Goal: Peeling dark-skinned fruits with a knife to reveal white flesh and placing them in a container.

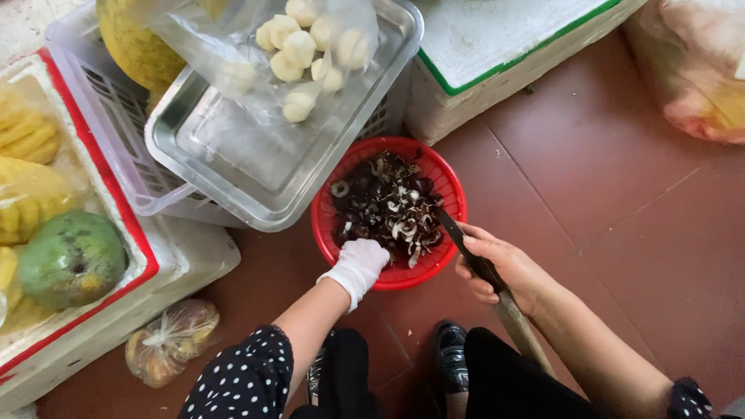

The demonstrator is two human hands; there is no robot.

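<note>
Here the red basket of dark peelings sits on the floor. The gloved left hand reaches in, fist clenched. The right hand grips a knife over its rim. Behind stands a steel tray.

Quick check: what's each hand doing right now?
Left hand, white-gloved: closed at the red basket rim; contents hidden.
Right hand: closed on the knife.
</note>
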